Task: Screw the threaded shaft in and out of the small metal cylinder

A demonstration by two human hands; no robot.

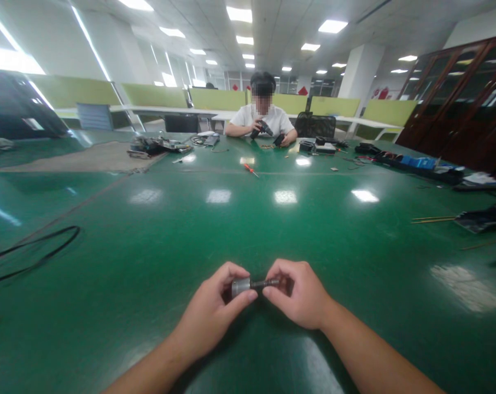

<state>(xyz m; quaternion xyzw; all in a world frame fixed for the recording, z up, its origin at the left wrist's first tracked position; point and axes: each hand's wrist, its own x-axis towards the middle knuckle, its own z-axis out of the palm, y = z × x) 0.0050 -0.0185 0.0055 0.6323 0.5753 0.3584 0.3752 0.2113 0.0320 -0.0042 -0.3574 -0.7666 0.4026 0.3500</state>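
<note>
Both hands met low over the green table, holding one small part between them. The left hand was closed around a short silver cylinder, thumb under it and fingers curled over the top. The right hand pinched the dark threaded shaft that stuck out of the cylinder toward it, fingertips closed on its far end. The part sat level, just above the tabletop.

Well to the left of the left hand a black cable looped across the surface. Far to the right of the right hand lay thin wooden sticks beside a dark flat object.

Farther ahead of the hands, a red-handled screwdriver lay alone. Beyond it, across the table, a person in a white shirt sat holding a black tool, with scattered tools and cables to either side.
</note>
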